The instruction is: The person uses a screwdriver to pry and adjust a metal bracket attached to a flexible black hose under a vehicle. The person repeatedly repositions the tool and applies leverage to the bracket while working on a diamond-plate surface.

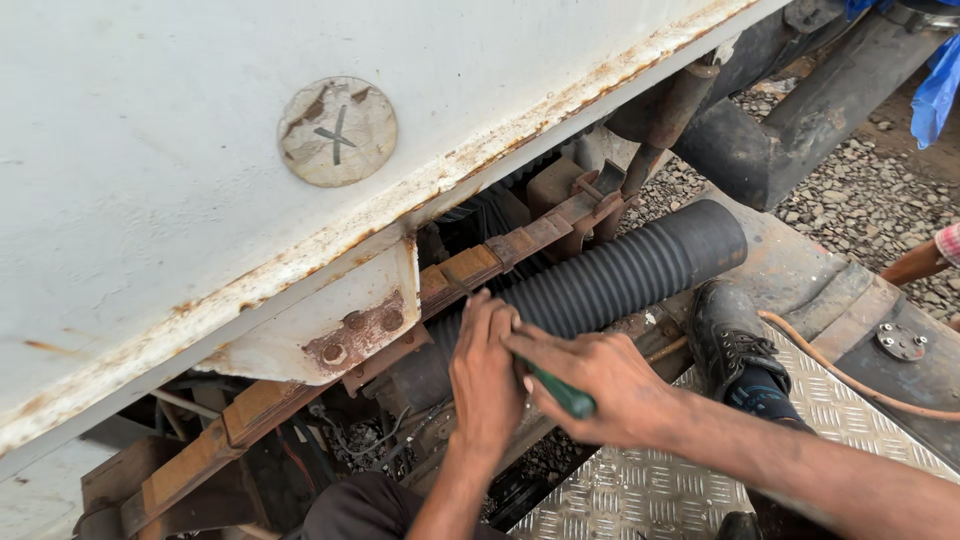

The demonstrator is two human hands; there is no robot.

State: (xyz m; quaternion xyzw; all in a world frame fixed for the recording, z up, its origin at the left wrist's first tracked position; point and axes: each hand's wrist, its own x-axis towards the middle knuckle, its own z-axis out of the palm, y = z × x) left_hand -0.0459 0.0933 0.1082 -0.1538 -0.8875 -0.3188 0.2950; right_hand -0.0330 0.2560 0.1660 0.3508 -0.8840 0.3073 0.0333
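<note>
My left hand (485, 375) rests with its fingers on the near end of a black ribbed hose (620, 275) that runs under a white vehicle body. My right hand (600, 385) is closed around a green-handled tool (562, 393), its tip hidden behind the left hand's fingers where the hose meets the frame. My black lace-up shoe (725, 335) stands on a checker-plate step right of the hose.
A rusty-edged white panel (180, 170) with a round patched spot (337, 131) fills the upper left. Rusty leaf springs (470, 270) run beneath it. An orange hose (850, 380) crosses the checker plate (640, 490). Gravel (870, 200) lies beyond, with another person's arm (925, 260) at the right edge.
</note>
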